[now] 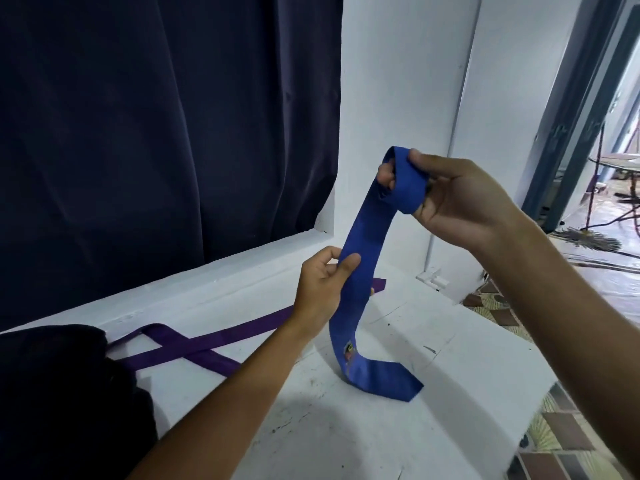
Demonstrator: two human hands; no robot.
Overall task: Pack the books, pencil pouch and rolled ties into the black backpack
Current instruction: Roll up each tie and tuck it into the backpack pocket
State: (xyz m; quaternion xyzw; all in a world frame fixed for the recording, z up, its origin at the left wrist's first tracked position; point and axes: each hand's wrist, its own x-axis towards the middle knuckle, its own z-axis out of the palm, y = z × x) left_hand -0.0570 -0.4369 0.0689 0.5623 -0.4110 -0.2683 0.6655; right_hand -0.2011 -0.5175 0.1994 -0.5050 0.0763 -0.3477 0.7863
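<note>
Hands [450, 199] hold blue tie [360, 244] upright, wide tip down.

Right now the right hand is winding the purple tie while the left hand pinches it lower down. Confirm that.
Wrong colour. The head view shows the right hand winding the blue tie, the left hand pinching it lower down. The purple tie lies flat on the white surface.

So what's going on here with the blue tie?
A person is rolling up the blue tie by hand. The right hand holds the rolled end wound around its fingers, raised above the white surface. The left hand pinches the strip lower down, keeping it taut. The tie's wide tip rests on the surface, so most of it is not yet rolled. A purple tie lies flat and unrolled behind, and the black backpack sits at the left edge.
</note>
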